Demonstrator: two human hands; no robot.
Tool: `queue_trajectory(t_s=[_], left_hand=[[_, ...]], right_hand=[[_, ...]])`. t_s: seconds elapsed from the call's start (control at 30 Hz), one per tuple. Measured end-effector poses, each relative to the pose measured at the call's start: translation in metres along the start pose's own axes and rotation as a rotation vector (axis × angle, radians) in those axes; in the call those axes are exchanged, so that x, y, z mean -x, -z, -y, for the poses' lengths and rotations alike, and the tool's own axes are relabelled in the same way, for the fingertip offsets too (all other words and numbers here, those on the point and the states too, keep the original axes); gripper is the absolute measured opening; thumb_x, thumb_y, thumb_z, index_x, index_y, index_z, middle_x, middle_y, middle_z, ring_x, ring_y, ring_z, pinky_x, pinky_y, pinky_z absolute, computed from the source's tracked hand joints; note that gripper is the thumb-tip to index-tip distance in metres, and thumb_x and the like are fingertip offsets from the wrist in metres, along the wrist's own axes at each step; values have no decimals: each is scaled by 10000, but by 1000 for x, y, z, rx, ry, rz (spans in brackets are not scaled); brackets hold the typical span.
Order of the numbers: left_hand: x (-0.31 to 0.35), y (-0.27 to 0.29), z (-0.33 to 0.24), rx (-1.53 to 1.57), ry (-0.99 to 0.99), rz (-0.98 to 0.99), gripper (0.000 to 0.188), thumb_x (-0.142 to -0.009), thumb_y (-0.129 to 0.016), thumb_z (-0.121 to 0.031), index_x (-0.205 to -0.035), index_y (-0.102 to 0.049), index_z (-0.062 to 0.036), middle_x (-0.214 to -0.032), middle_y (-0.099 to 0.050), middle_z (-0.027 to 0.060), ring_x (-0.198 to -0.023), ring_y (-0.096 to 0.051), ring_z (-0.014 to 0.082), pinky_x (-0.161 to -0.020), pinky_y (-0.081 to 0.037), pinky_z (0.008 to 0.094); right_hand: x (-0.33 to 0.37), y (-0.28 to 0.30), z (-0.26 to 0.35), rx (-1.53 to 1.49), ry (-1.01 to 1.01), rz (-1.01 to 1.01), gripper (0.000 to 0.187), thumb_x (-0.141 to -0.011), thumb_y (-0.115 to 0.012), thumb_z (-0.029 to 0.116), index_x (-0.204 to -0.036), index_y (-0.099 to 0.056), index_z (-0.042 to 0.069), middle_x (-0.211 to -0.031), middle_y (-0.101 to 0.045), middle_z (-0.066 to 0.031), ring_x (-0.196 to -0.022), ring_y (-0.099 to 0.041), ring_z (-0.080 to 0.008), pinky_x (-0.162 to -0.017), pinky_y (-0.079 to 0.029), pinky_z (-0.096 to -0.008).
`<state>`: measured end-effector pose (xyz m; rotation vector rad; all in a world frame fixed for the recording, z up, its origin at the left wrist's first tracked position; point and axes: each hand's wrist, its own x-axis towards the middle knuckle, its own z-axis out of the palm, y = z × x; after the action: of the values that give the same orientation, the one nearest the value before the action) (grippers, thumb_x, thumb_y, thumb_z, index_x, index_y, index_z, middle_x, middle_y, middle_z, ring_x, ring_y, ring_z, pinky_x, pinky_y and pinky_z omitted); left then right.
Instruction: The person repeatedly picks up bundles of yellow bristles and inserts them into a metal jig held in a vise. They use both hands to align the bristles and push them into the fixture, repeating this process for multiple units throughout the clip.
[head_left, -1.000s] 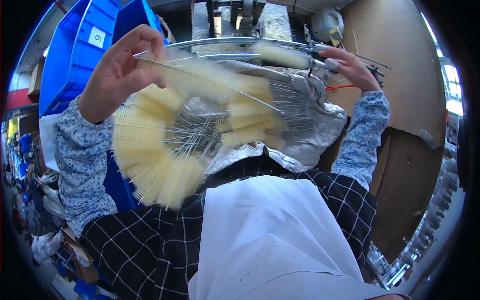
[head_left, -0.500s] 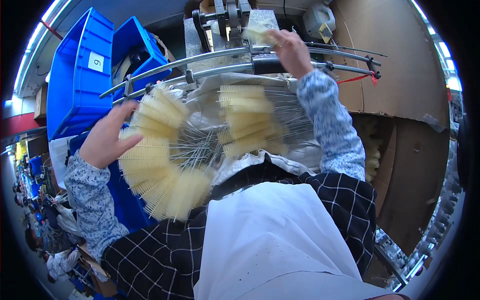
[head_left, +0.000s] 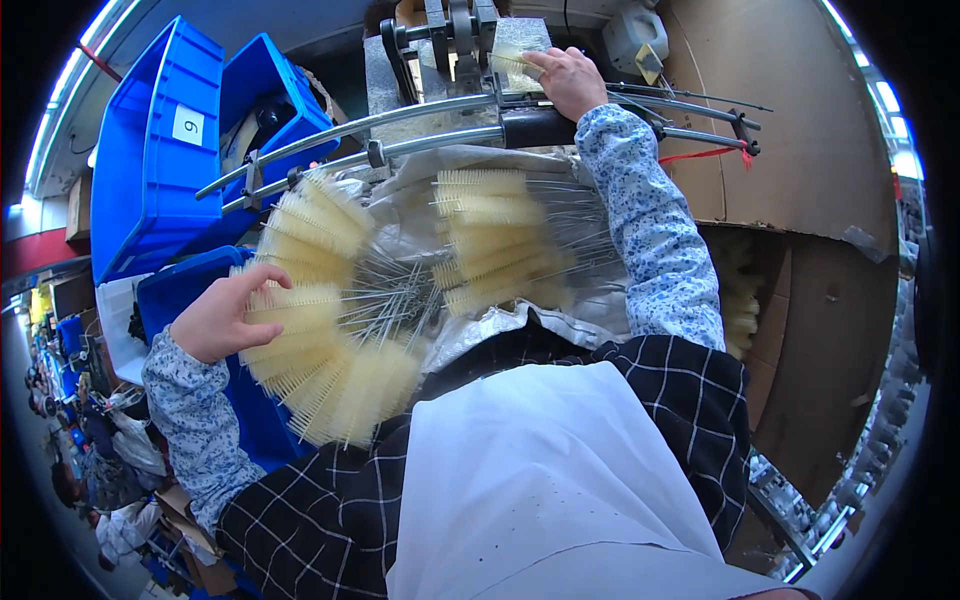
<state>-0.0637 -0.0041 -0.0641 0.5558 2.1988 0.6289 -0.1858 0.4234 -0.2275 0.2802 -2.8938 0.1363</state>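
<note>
My right hand [head_left: 570, 84] is past the metal rails at the top, by the machine. Its fingers pinch a pale yellow wire-handled brush [head_left: 511, 62], which lies over the machine's metal plate. My left hand [head_left: 222, 318] is at the left edge of a fanned pile of similar brushes [head_left: 312, 335], thumb and fingers apart, nothing gripped. The wire handles [head_left: 405, 300] of that pile point inward to the middle. A second stack of brushes [head_left: 490, 235] lies to the right, handles pointing right, on a pale cloth [head_left: 405, 205] over my lap.
Two curved metal rails [head_left: 430, 147] cross between me and the machine [head_left: 460, 40]. Blue crates [head_left: 165, 150] stand at the left. A large cardboard sheet [head_left: 790, 120] rises on the right, near a whitish plastic canister [head_left: 632, 38]. More brushes [head_left: 740, 300] sit in a cardboard box.
My right hand has moved slightly left and up, bringing the brush over the machine's plate. My left hand has dropped lower along the left pile, fingers still apart.
</note>
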Motion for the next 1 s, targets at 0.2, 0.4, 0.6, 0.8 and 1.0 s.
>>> queue_trajectory(t_s=[0.2, 0.4, 0.6, 0.8, 1.0], left_hand=[[-7, 13, -20, 82, -17, -51, 337, -668, -614, -76, -988, -510, -53, -851, -525, 30, -817, -505, 119, -744, -409, 248], [-5, 28, -40, 228, -103, -191, 323, -676, -629, -85, -970, -501, -46, -920, -501, 29, -866, -480, 117, -778, -383, 242], [9, 35, -27, 258, -167, -305, 346, -692, -640, -103, -1000, -488, -54, -965, -477, 22, -876, -472, 110, -784, -375, 250], [15, 40, -32, 256, -205, -221, 367, -699, -649, -129, -1023, -495, -54, -972, -484, 30, -900, -473, 123, -805, -369, 253], [21, 40, -37, 246, -189, -257, 385, -688, -655, -125, -1033, -498, -59, -979, -495, 35, -915, -480, 125, -828, -374, 261]], right_hand=[[-16, -7, -4, 80, -1, 110, 324, -867, -480, 193, -1160, -532, 323, -1102, -563, 17, -1108, -418, -162, -931, -285, -383], [-16, -12, -16, 203, 36, -33, 387, -830, -538, 245, -1213, -482, 226, -1227, -471, -2, -1176, -359, -186, -966, -254, -394], [22, 10, -47, 115, -309, -68, 412, -779, -582, 287, -1161, -516, 148, -1115, -531, -45, -1052, -454, -228, -870, -337, -423], [17, -13, -42, -83, -237, -215, 321, -774, -564, 214, -1077, -577, 109, -1047, -588, -55, -973, -546, -234, -816, -398, -424], [4, -14, 9, -59, -225, -167, 275, -740, -580, 154, -1009, -598, 99, -1001, -595, -54, -956, -551, -231, -798, -409, -423]])
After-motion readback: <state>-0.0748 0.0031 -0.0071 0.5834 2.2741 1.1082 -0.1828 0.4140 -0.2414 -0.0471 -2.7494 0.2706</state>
